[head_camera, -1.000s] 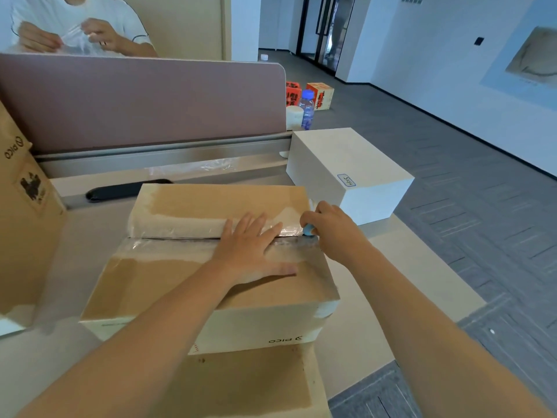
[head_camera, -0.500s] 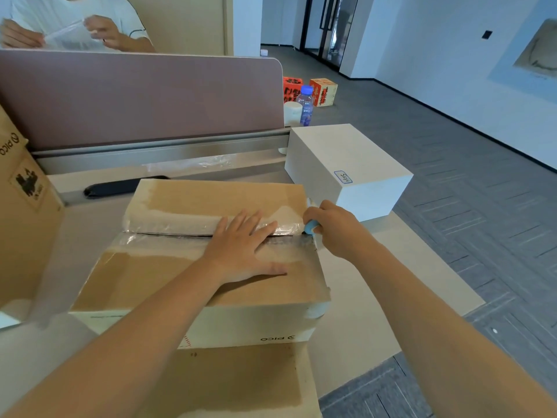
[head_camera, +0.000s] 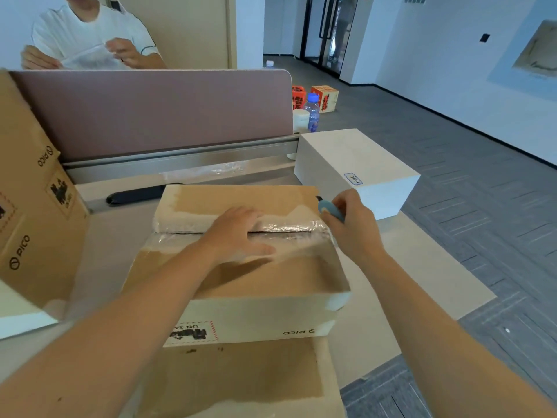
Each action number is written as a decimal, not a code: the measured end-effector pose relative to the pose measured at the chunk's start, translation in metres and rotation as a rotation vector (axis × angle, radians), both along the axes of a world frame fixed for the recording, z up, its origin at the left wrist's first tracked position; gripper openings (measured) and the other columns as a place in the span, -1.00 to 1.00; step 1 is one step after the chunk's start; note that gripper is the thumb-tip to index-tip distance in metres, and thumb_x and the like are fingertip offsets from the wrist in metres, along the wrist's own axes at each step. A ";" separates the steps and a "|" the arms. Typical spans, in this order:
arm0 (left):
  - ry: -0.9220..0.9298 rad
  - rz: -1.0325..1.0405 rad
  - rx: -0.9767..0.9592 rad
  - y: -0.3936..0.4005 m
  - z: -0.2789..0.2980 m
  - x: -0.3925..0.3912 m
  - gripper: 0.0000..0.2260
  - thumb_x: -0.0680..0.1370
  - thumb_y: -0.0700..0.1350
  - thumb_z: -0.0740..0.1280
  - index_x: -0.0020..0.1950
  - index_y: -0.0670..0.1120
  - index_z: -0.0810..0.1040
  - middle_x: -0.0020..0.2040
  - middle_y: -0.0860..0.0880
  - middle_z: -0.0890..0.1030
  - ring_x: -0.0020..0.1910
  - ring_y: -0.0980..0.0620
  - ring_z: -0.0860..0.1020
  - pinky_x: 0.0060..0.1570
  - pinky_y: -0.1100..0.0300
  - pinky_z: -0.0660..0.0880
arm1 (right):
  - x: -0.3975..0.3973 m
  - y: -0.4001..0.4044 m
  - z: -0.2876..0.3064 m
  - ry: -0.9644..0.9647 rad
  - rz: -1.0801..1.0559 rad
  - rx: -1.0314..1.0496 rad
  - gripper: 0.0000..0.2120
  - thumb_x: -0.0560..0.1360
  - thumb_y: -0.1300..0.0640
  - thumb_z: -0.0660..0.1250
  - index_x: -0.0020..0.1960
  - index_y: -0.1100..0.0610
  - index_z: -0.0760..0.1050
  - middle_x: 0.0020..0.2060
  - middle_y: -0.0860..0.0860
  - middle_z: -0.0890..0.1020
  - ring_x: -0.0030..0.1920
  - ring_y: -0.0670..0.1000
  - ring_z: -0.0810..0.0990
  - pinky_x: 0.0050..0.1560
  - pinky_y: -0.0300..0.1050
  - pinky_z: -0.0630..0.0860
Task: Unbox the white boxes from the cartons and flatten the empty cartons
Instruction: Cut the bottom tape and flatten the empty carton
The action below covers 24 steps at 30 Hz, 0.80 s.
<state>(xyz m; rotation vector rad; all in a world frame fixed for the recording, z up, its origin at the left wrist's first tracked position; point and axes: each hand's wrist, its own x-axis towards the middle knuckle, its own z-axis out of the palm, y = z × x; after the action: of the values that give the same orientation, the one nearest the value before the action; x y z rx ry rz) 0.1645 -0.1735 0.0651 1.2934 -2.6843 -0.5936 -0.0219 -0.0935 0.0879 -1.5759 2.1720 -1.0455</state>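
Carton (head_camera: 241, 267) looks stiff but light; left hand (head_camera: 241, 233) presses flat on the taped seam, right hand (head_camera: 349, 224) pinching a blue cutter (head_camera: 330, 210) at its end.

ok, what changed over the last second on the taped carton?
The right hand, gripping the blue cutter, has lifted off the right end of the taped seam toward the carton's far right corner. The left hand stays pressed flat on the flaps, over the seam. The white box hasn't moved, and the carton is still closed.
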 end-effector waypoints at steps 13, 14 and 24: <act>-0.297 -0.030 -0.168 -0.015 -0.022 0.100 -0.18 0.39 0.49 -0.03 0.53 0.06 0.00 0.55 0.00 -0.01 0.51 -0.02 0.00 0.46 0.00 -0.05 | 0.132 0.014 -0.045 0.097 -0.255 0.046 -0.72 0.60 0.03 0.11 0.23 0.16 0.33 0.03 0.13 0.61 0.04 0.21 0.53 -0.02 -0.05 0.30; -0.296 0.003 -0.159 -0.013 -0.023 0.103 -0.23 0.44 0.44 0.02 0.53 0.07 -0.01 0.55 0.01 -0.03 0.52 -0.03 -0.01 0.46 -0.01 -0.06 | 0.134 0.012 -0.046 0.094 -0.254 0.023 -0.72 0.59 0.03 0.12 0.23 0.15 0.33 0.02 0.12 0.61 0.04 0.20 0.52 -0.04 -0.06 0.29; -0.244 0.503 -0.052 0.025 -0.032 0.121 -0.24 0.46 0.41 0.01 0.53 0.04 -0.04 0.55 -0.04 -0.06 0.52 -0.13 -0.09 0.47 -0.09 -0.14 | 0.131 -0.038 -0.051 0.114 -0.139 -0.088 -0.74 0.58 0.05 0.15 0.20 0.14 0.40 0.02 0.08 0.59 0.07 0.15 0.50 0.20 -0.10 0.14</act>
<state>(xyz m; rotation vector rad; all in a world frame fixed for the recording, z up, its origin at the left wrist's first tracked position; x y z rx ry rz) 0.2851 -0.1490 0.0328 2.0370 -2.3633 -0.3171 0.1086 -0.1312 0.0365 -1.5763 2.3718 -1.1317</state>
